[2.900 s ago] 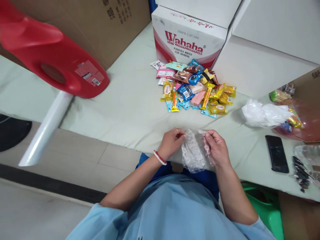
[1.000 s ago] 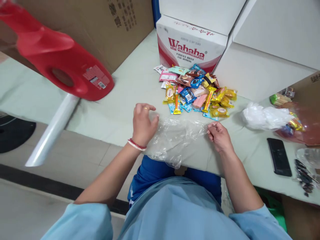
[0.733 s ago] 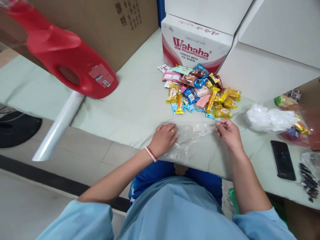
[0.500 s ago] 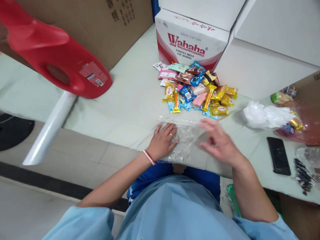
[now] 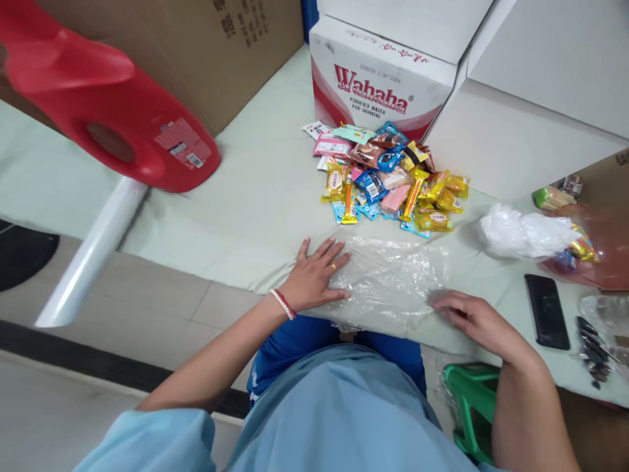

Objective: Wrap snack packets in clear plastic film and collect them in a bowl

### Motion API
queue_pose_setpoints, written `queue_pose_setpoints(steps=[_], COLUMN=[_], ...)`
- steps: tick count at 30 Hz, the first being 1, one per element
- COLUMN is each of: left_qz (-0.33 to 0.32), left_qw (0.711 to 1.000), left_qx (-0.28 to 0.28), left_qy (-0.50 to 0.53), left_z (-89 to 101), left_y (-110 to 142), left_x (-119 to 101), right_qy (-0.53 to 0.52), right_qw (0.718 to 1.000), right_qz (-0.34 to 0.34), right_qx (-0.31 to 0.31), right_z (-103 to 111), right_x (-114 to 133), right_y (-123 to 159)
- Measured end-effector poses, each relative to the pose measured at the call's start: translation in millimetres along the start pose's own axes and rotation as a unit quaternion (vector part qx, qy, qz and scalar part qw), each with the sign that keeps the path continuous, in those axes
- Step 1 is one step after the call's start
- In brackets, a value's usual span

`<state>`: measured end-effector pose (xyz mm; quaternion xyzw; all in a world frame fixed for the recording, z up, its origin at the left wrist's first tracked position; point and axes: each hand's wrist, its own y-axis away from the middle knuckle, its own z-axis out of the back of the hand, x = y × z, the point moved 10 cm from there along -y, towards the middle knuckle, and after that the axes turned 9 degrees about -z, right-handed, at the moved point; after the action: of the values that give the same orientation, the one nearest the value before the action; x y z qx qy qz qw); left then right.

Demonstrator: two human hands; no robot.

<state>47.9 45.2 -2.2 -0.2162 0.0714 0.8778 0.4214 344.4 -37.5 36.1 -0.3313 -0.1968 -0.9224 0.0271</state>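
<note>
My left hand [image 5: 314,278] lies spread on clear plastic bag [image 5: 393,278], likely anchoring it; right hand [image 5: 476,321] half-curled at its edge, pinch unclear. Wrapped snacks [image 5: 372,187] just beyond, probably for reach.

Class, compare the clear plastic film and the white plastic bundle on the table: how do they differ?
The clear plastic film is see-through; the white plastic bundle looks whitish and cloudy.
The clear plastic film is spread out fairly flat; the white plastic bundle is bunched into a raised heap.
The left hand rests on the clear plastic film's edge; no hand touches the white plastic bundle.
Both are wrinkled and lie on the pale green cloth.
</note>
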Motion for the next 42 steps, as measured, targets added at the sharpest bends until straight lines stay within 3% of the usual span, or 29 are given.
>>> queue_pose_setpoints(steps=[5, 7, 9, 11, 13, 17, 19, 21, 23, 25, 27, 29, 31, 34, 36, 39, 42], left_qz=[-0.005, -0.005, 0.009, 0.040, 0.047, -0.028, 0.005, 0.053, 0.072, 0.074, 0.082, 0.090, 0.089, 0.082, 0.081, 0.082, 0.080], left_qw=[1.000, 1.000, 0.999, 0.996, 0.992, 0.996, 0.997, 0.994, 0.991, 0.989, 0.988, 0.988, 0.989, 0.989, 0.989, 0.990, 0.990], left_qx=[0.014, 0.000, -0.033, -0.084, -0.118, -0.087, -0.073, -0.068, -0.074, -0.085, -0.087, -0.080, -0.075, -0.075, -0.074, -0.071, -0.069], left_qy=[0.016, 0.023, 0.019, 0.000, -0.018, -0.023, -0.038, -0.060, -0.081, -0.094, -0.096, -0.094, -0.095, -0.098, -0.097, -0.096, -0.097], left_z=[6.0, 14.3, 25.6, 38.2, 44.0, 25.8, 16.3, 11.1, 10.6, 12.3, 12.2, 9.7, 7.2, 5.3, 5.0, 5.1, 5.4], left_y=[-7.9, -8.7, -9.1, -9.6, -14.0, -37.4, -44.9, -45.6, -41.3, -34.3, -27.0, -21.9, -19.7, -19.4, -19.6, -19.9, -20.1], left_x=[-2.7, -2.3, -2.0, -2.8, -12.5, -42.6, -35.9, -23.0, -16.4, -14.4, -11.7, -8.4, -6.8, -6.4, -6.3, -6.7, -7.5], right_qy=[0.126, 0.158, 0.151, 0.129, 0.130, 0.171, 0.156, 0.111, 0.038, -0.031, -0.053, -0.010, 0.058, 0.138, 0.141, 0.079, -0.001], right_qw=[0.986, 0.975, 0.971, 0.977, 0.984, 0.979, 0.981, 0.986, 0.987, 0.990, 0.990, 0.964, 0.940, 0.915, 0.905, 0.902, 0.917], right_qz=[-0.002, 0.015, 0.049, 0.086, 0.102, 0.088, 0.085, 0.102, 0.133, 0.130, 0.064, -0.027, -0.098, -0.199, -0.236, -0.230, -0.167], right_qx=[-0.110, -0.156, -0.177, -0.144, -0.064, 0.064, 0.073, 0.075, 0.084, 0.032, -0.114, -0.265, -0.323, -0.323, -0.324, -0.357, -0.362], right_z=[40.5, 55.0, 56.0, 32.8, -13.8, -113.5, -138.7, -144.8, -133.0, -94.7, -33.8, 23.5, 54.2, 67.7, 69.7, 75.0, 69.8], right_x=[39.6, 65.9, 94.5, 120.2, 138.1, 150.2, 151.8, 153.1, 152.7, 141.7, 115.2, 88.4, 75.0, 63.4, 59.0, 59.3, 78.0], right_y=[-6.1, -9.5, -13.4, -21.6, -33.3, -44.8, -41.4, -33.8, -27.7, -35.7, -58.6, -85.3, -120.5, -167.7, -179.4, -169.6, -157.4])
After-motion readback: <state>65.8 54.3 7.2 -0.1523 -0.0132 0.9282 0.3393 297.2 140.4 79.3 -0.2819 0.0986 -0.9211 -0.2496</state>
